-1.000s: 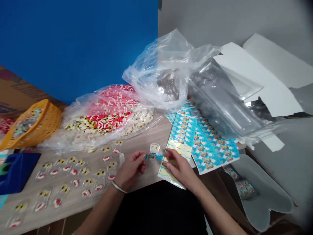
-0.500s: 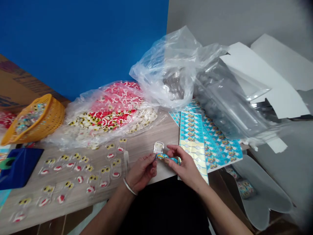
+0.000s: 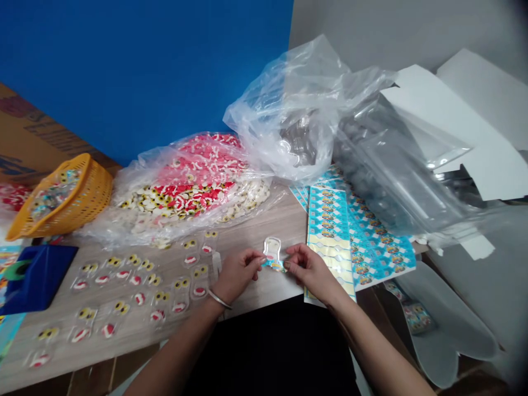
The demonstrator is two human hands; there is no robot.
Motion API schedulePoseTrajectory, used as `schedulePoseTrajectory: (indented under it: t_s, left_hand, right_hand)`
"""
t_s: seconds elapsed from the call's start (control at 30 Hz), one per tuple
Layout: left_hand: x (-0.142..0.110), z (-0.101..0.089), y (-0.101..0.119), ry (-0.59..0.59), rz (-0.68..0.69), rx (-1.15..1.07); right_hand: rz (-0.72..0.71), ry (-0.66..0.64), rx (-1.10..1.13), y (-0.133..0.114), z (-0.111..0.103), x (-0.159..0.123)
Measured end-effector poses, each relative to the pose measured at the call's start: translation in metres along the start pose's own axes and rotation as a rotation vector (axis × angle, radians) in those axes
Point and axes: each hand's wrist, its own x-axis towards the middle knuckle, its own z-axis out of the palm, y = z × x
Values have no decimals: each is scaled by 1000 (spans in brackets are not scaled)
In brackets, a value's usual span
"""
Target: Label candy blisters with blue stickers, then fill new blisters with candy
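A small clear plastic blister pack (image 3: 272, 245) is between my hands, over the table's front part. A blue printed sticker (image 3: 274, 265) lies across its near end. My left hand (image 3: 238, 275), with a white band at the wrist, pinches the sticker's left end between thumb and fingers. From the other side, my right hand (image 3: 313, 274) has thumb and forefinger closed on the right end. Just under my right hand lies a sticker sheet (image 3: 328, 220), its lower part bare yellowish backing. Whether the sticker is fully stuck to the pack I cannot tell.
Several clear packs with yellow-and-black eyes and red-white pieces (image 3: 157, 314) cover the table's left side. Behind lie a bag of loose pieces (image 3: 193, 181), a yellow basket (image 3: 88, 190) and a blue tape dispenser (image 3: 49, 275). Clear plastic bags (image 3: 305, 115) stand at the back right.
The sticker's right end, earlier stretched out toward my right hand, now lies in closer to the pack. My left fingers have straightened from a curl, and the view has shifted slightly.
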Motion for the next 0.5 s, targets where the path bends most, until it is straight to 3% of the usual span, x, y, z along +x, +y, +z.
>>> schedulePoseTrajectory:
  t_s: [0.27,0.5]
  left_hand:
    - [42,-2,-14,173,37,240]
    - [49,-2,-15,241,49,252]
  right_hand:
    - [-88,189,-308,2,8,37]
    - [-57,184,-386,2,6,48]
